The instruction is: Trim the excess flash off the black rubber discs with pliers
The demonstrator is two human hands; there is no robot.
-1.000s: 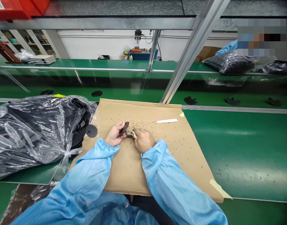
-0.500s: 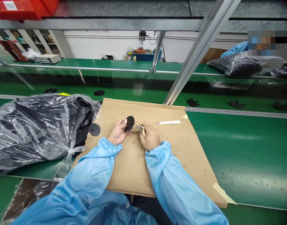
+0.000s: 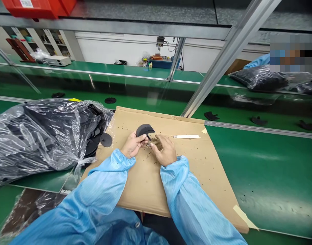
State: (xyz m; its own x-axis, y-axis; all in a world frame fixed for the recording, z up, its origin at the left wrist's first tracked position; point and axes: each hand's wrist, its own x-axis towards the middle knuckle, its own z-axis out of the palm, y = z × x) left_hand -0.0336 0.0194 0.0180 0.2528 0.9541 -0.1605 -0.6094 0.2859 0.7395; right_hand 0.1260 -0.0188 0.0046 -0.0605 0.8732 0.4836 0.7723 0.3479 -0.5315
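Observation:
My left hand [image 3: 132, 145] is closed on a thin black curved plastic part [image 3: 145, 129], held up above the cardboard by its lower edge. Close beside it, my right hand [image 3: 166, 150] has its thumb and fingers around a small pair of nippers [image 3: 149, 144]. The metal jaws point left, near the lower edge of the part; whether they touch it I cannot tell. Dark crumbs lie scattered over the cardboard sheet [image 3: 143, 190] beneath. A white craft knife [image 3: 187, 136] rests to the right of my right hand.
On the left lies a large clear bag [image 3: 40, 136] of black parts, with a black disc [image 3: 106, 140] by its mouth. Several black parts [image 3: 211, 116] lie on the green bench behind. A metal post [image 3: 229, 58] slants up at right. A person sits beyond at upper right.
The black part has turned in my left hand, so its broad curved side now shows. My right hand's fingers have spread somewhat around the nippers. The whole view has shifted slightly.

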